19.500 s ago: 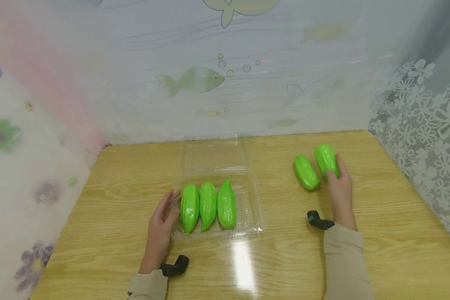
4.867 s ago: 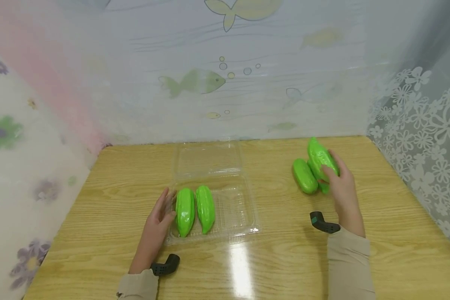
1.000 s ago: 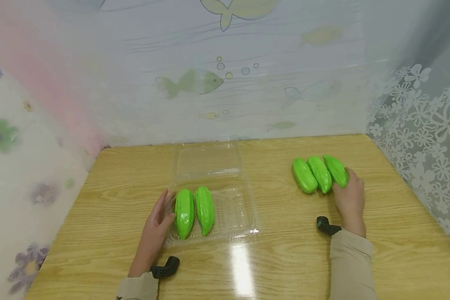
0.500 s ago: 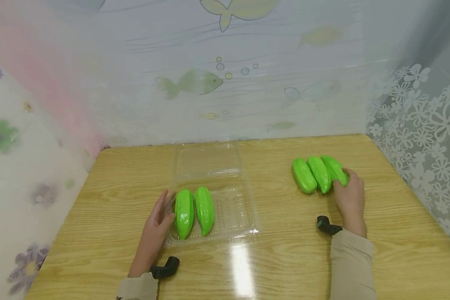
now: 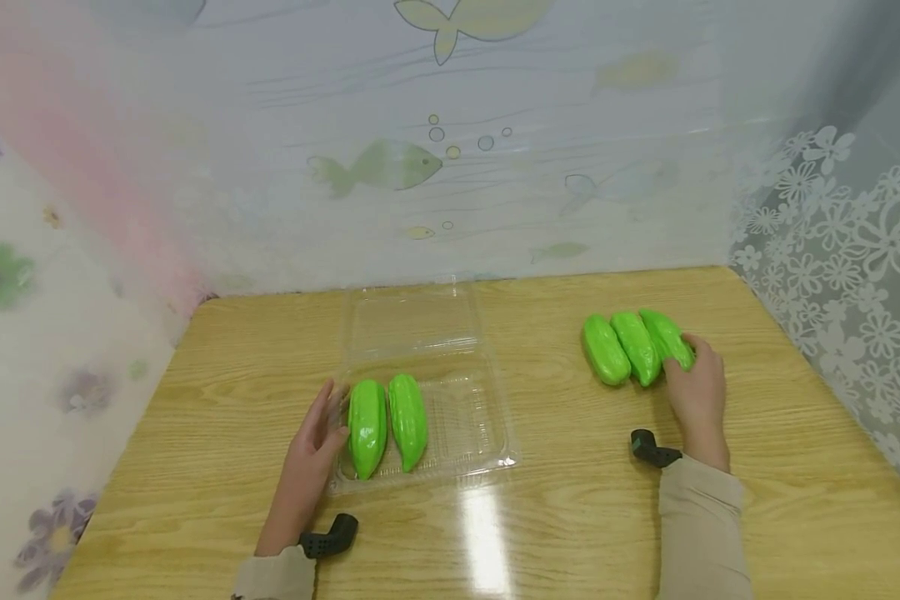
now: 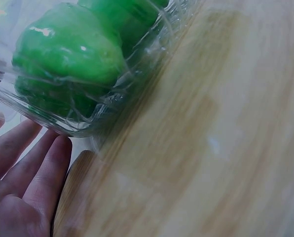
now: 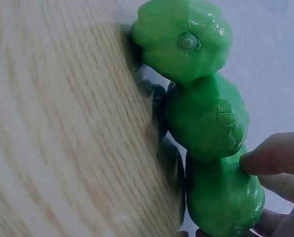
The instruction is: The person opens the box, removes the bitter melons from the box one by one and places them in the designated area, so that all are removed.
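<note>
A clear plastic box (image 5: 457, 479) stands with its lid folded back on the table. Two glossy green toy gourds (image 5: 367, 429), ridged and pointed, lie side by side in its left part. Against the box's left wall rest the fairly straight fingers of my left hand (image 5: 311, 458); the left wrist view shows those fingertips at the wall below a gourd (image 6: 68, 54). Three more gourds form a row at the right: a blunt one (image 5: 606, 350), a middle one (image 5: 635, 347), and a right-hand one (image 5: 663, 333). My right hand (image 5: 697, 392) pinches that last gourd, thumb and fingers on opposite sides.
The wooden table (image 5: 555, 517) meets a patterned, fish-printed curtain (image 5: 495, 208) along its back edge. The transparent lid (image 5: 412, 321) lies flat behind the box. Flowered sheets hang at left and right.
Since the oldest frame, one gourd has left the box and three now lie at the right. The right-hand gourd, held up earlier, is down, its tip nudged left against the row. The left hand stays.
</note>
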A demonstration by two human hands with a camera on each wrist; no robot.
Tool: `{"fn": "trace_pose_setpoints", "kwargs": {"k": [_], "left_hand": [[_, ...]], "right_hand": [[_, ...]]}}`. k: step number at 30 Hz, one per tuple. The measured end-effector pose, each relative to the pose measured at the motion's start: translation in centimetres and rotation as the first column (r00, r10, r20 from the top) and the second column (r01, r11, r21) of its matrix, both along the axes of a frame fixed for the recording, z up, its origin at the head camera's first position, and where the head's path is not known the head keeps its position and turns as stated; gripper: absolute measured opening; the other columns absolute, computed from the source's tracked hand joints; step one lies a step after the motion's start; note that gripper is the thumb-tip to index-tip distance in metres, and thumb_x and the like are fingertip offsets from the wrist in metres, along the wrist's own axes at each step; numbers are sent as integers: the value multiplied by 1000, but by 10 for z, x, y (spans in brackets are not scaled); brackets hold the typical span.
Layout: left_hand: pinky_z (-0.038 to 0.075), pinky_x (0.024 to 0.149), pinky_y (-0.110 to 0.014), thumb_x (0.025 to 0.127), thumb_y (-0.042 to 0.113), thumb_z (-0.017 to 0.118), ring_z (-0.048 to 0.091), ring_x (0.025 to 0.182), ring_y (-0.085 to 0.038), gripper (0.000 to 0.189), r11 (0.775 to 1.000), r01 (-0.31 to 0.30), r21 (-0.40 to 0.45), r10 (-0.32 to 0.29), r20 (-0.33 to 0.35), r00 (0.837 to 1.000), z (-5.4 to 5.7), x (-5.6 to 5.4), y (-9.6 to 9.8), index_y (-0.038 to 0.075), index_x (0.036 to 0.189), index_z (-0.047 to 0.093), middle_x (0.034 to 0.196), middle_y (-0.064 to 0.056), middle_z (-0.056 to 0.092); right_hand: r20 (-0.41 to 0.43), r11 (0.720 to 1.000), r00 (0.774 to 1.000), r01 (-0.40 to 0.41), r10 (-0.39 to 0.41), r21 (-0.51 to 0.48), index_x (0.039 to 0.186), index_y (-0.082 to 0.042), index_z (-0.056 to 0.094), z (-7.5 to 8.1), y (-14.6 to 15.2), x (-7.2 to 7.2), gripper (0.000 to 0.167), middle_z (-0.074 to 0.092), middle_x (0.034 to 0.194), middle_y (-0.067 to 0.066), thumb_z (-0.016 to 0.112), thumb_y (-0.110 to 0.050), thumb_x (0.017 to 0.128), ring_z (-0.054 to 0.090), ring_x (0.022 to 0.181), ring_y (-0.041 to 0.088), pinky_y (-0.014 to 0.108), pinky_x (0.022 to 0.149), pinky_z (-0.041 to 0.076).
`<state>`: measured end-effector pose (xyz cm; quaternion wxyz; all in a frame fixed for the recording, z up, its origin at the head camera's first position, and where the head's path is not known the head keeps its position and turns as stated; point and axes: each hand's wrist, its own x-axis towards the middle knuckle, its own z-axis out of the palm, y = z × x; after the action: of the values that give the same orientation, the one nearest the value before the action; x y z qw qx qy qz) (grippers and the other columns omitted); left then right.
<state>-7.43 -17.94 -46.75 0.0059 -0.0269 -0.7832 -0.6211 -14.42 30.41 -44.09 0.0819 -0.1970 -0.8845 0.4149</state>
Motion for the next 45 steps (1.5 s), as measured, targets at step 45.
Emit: {"fn": "trace_pose_setpoints", "kwargs": {"k": [45], "left_hand": [[13,107,-39,93,14,48,18,132,-12,62,1000,12,21,-12,2,1000,1,1,-1,31,143,16,142,3,29]], "right_hand": [[-33,1000,999,26,-26,-5,139,-6,29,10,-1,4,49,19,143,21,33,-23,94,14,130,39,54,103,15]]}}
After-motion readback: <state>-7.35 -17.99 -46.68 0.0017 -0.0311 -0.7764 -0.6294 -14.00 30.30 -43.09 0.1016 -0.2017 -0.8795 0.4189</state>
